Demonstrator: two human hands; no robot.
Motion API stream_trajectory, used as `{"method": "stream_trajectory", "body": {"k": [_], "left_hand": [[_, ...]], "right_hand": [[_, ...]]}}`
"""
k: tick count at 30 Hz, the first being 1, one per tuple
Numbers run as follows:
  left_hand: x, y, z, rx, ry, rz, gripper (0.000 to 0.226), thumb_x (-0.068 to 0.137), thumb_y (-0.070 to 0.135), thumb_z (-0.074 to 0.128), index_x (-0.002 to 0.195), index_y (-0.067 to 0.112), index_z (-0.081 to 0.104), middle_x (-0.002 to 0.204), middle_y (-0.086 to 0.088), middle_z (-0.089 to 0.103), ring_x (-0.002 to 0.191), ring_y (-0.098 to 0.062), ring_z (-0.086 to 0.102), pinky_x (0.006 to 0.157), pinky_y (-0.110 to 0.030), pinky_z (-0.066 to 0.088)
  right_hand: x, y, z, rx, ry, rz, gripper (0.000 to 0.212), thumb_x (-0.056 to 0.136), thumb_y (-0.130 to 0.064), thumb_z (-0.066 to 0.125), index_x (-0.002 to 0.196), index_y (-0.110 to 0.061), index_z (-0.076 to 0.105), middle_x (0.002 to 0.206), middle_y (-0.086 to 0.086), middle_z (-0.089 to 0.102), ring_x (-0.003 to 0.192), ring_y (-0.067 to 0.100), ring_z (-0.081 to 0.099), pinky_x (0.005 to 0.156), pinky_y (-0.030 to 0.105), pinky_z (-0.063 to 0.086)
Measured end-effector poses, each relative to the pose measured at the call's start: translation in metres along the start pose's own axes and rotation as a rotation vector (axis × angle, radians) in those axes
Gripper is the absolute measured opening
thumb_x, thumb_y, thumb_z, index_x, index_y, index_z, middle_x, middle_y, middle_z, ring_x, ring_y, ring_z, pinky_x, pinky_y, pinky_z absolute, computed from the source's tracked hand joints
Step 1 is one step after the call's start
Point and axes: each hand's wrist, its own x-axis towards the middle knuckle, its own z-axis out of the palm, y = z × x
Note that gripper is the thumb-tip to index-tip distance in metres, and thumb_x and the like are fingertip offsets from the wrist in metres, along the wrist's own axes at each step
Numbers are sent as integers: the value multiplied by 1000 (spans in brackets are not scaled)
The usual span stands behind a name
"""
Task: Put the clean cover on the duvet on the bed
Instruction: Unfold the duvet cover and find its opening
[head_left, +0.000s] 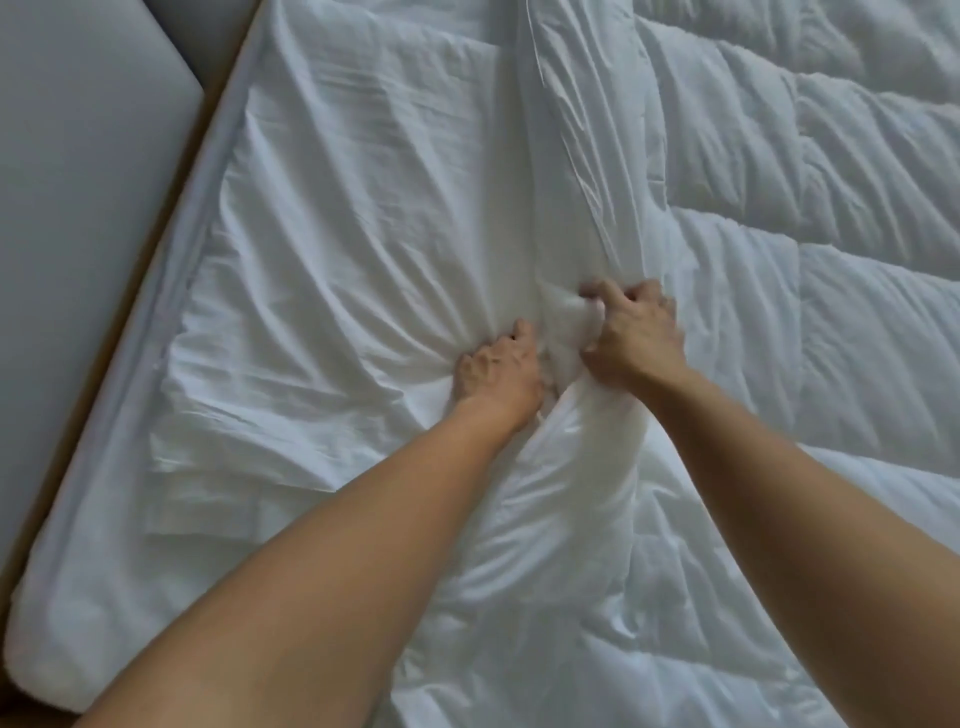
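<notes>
You are drawing the cover (337, 234) onto the duvet (831, 260). At the duvet's edge, your left hand (496, 371) and right hand (636, 325) clench bunched cloth, probably the cover's opening. Next, pull it across the duvet.

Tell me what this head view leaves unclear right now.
Head view only.
Fingertips of the left hand: buried in bunched cover.
Whether the right hand grips cover alone or duvet too: white folds hide it.
Cover's opening: lost among folds.
Duvet's far and right sides: cut off by the frame edges.

Bedroom; bed (78, 597) with duvet (831, 234)
</notes>
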Motion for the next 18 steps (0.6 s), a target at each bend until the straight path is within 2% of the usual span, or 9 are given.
{"method": "stream_trajectory", "body": {"k": [2, 4, 6, 9, 12, 14, 15, 17, 18], "left_hand": [[-2, -12, -9, -35, -21, 57, 36, 95, 11, 48, 129, 10, 37, 118, -18, 63, 107, -42, 65, 80, -41, 45], [-2, -41, -30, -87, 42, 42, 35, 92, 8, 48, 126, 10, 40, 110, -21, 64, 102, -45, 64, 75, -39, 41], [3, -84, -61, -156, 164, -55, 24, 92, 11, 50, 116, 12, 46, 95, -20, 62, 97, -46, 62, 74, -39, 39], [7, -150, -111, -168, 354, -296, 11, 94, 20, 54, 98, 17, 45, 84, -11, 52, 86, -42, 55, 71, -38, 34], [2, -155, -126, -167, 463, -396, 16, 89, 14, 54, 105, 16, 53, 107, -18, 57, 96, -40, 53, 77, -42, 41], [-11, -121, -111, -112, 554, -302, 25, 88, 16, 56, 113, 18, 58, 121, -18, 50, 111, -41, 50, 88, -49, 45], [-18, -100, -100, -49, 570, -236, 30, 87, 26, 60, 117, 21, 58, 125, -15, 47, 114, -40, 48, 91, -52, 44], [-28, -67, -78, 119, 406, -181, 58, 80, 48, 67, 134, 33, 50, 140, -12, 36, 125, -39, 39, 101, -60, 38], [-28, -62, -70, 177, 270, -218, 72, 77, 49, 69, 143, 39, 41, 147, -11, 26, 130, -39, 33, 105, -61, 34]], "right_hand": [[4, 18, 2, 135, -73, 118, 49, 79, -12, 62, 121, -31, 47, 115, 8, 42, 107, 35, 49, 89, 41, 46], [12, 33, 5, 197, -99, 142, 42, 77, -9, 65, 111, -21, 44, 106, 8, 50, 96, 31, 52, 77, 35, 40], [16, 39, 10, 227, -72, 169, 39, 77, -10, 66, 107, -19, 43, 98, 6, 52, 96, 33, 55, 75, 34, 38], [15, 28, 29, 169, -37, 166, 37, 81, -16, 65, 110, -20, 41, 112, 13, 52, 108, 38, 56, 87, 39, 45], [14, 4, 51, 40, -35, 106, 43, 85, -20, 60, 120, -15, 37, 126, 21, 47, 118, 44, 53, 102, 49, 44], [16, -8, 60, -8, -59, 82, 51, 85, -24, 63, 125, -13, 34, 128, 23, 45, 120, 45, 52, 102, 50, 44], [19, -11, 62, -19, -84, 83, 57, 84, -28, 65, 128, -14, 33, 128, 22, 44, 120, 45, 51, 101, 50, 43], [28, -8, 62, -29, -138, 97, 64, 84, -36, 68, 131, -15, 30, 129, 21, 43, 121, 45, 50, 101, 50, 42], [32, -5, 62, -24, -162, 100, 64, 84, -38, 68, 131, -16, 30, 129, 21, 42, 122, 45, 49, 101, 50, 41]]}}
